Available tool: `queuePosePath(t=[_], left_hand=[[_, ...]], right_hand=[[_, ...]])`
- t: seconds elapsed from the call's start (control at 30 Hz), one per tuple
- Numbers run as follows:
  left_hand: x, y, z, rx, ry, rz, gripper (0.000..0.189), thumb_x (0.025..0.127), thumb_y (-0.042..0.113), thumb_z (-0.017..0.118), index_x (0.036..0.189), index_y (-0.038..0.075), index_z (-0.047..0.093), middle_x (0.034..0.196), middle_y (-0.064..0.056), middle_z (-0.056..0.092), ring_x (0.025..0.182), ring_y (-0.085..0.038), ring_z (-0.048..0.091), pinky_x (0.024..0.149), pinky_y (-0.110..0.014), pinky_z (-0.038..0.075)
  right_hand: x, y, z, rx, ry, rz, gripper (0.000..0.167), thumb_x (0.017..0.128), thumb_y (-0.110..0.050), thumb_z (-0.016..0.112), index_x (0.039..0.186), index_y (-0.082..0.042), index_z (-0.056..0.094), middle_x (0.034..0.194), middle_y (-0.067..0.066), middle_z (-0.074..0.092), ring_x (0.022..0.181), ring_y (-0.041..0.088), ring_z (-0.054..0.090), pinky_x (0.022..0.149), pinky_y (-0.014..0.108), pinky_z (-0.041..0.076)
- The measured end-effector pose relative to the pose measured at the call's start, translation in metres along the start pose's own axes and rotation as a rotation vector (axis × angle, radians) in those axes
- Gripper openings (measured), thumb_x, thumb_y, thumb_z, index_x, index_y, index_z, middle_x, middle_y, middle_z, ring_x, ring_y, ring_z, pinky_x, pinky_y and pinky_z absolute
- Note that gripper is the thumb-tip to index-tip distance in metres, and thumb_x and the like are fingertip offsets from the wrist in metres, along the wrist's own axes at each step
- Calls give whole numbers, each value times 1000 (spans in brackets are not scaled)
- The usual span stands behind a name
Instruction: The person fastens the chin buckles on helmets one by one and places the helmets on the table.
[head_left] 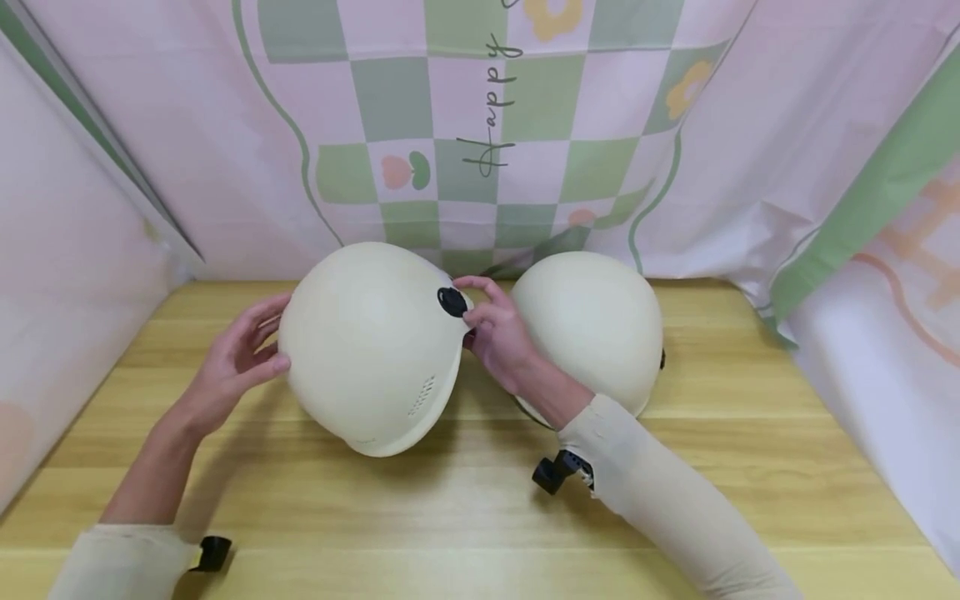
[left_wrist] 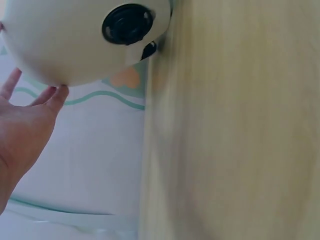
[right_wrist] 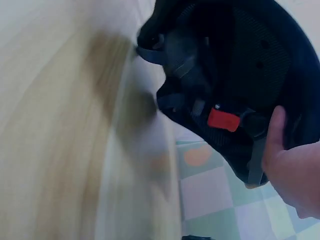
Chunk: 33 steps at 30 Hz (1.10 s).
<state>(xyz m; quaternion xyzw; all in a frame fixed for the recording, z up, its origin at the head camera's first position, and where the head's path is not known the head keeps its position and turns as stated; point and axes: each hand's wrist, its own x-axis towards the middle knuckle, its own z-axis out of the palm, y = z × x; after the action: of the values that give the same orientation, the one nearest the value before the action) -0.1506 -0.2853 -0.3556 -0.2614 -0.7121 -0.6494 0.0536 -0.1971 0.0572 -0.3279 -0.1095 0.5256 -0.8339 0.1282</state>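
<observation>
A hand could pass over the near part of the table [head_left: 420, 529]. The right hand [head_left: 501, 340] blocks the gap between the tilted helmet [head_left: 367, 333] and the other helmet [head_left: 592, 321].

Head: above, forward-down
Left wrist: close, outside of held helmet [left_wrist: 65, 40]
Right wrist: close, into lining [right_wrist: 260, 65]
Shared: held helmet

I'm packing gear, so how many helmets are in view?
2: one helmet held at left, the second helmet on the table to its right, partly covered by the right forearm. Any directly behind them would be hidden.
</observation>
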Motion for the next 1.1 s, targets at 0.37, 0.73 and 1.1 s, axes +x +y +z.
queuePosePath(t=[0.37,0.73,1.1], left_hand=[[-7,-3,-2,-24,8,-143,60,102,-5,48,155,18,31,148,-9,36,122,-9,61,87,-25,57],[-4,-2,0,58,13,-178,60,103,-4,52,156,20,34,152,-13,34,125,-6,56,87,-23,55],[-4,-2,1,85,-17,-176,78,93,-12,64,158,17,34,154,-5,34,129,-12,48,88,-24,55]], right_hand=[[-4,15,-7,-122,27,148,68,85,7,38,151,-6,34,96,2,57,72,12,46,75,32,38],[-5,17,-11,-206,-35,124,60,93,2,48,151,-5,32,108,8,63,94,16,64,80,29,53],[-5,15,-18,-514,-141,135,103,80,-7,85,164,-24,28,150,26,41,132,41,50,109,55,44]])
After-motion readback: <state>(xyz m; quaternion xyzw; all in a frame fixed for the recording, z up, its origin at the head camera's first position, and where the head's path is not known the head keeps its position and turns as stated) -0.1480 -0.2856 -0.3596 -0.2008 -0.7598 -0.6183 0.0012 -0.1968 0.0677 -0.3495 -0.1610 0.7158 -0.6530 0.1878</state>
